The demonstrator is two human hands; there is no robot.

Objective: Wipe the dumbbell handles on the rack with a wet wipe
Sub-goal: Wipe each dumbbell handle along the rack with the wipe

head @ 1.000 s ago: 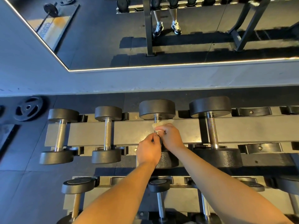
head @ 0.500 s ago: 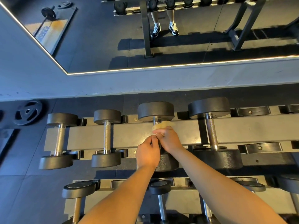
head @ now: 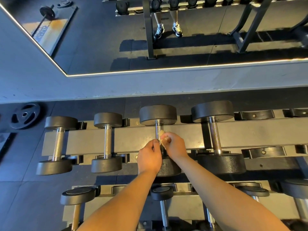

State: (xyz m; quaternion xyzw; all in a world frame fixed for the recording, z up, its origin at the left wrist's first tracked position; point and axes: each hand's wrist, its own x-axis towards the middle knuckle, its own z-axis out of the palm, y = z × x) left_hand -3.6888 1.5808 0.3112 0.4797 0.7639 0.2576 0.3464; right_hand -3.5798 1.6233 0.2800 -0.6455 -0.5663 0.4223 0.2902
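Right grip [head: 175,145]: pinches the wet wipe [head: 161,133] against the third dumbbell's handle [head: 157,129].
Left grip [head: 149,156]: fingers curled at the handle beside the wet wipe; cannot tell what it pinches.
Rack [head: 250,135]: carries the dumbbell.

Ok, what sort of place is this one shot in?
A gym, probably its free-weights area: dumbbells sit on a tiered rack, a weight plate sits beside it, and the wall mirror reflects a barbell.

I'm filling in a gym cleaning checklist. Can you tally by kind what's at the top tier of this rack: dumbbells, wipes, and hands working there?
Dumbbells on the top tier: 4
Wet wipe: 1
Hands at work, left hand and right hand: 2
Total: 7
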